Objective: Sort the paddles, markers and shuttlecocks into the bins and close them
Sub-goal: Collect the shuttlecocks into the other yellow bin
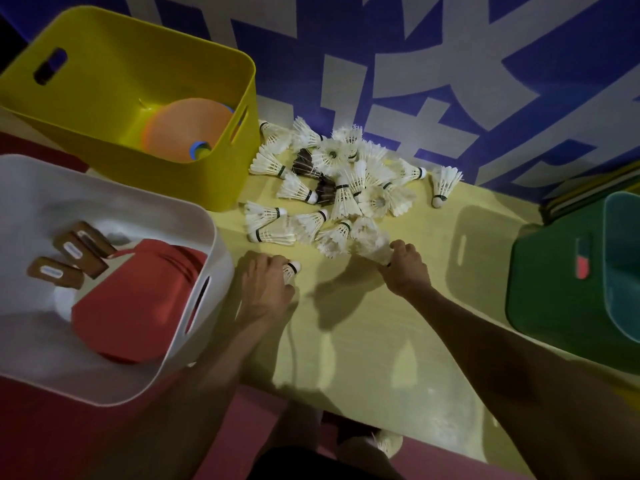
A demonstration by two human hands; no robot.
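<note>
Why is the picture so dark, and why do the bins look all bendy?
In the head view the light is dim, so the colours look muddy; the left hand and right hand throw dark shadows on the yellow floor; the wide lens bends the white bin and the yellow bin near the picture's edges; the shuttlecocks show up brightest.

A pale yellow floor (363, 323) carries three bins — a tall yellow plastic bin (86, 67) at far left, a rounded white plastic bin (38, 202) just beside it, and a dark green plastic bin (554, 292) well apart at right. Between them lies a loose heap of white feather shuttlecocks (343, 192), with one lone white shuttlecock (445, 183) near its right edge.
</note>
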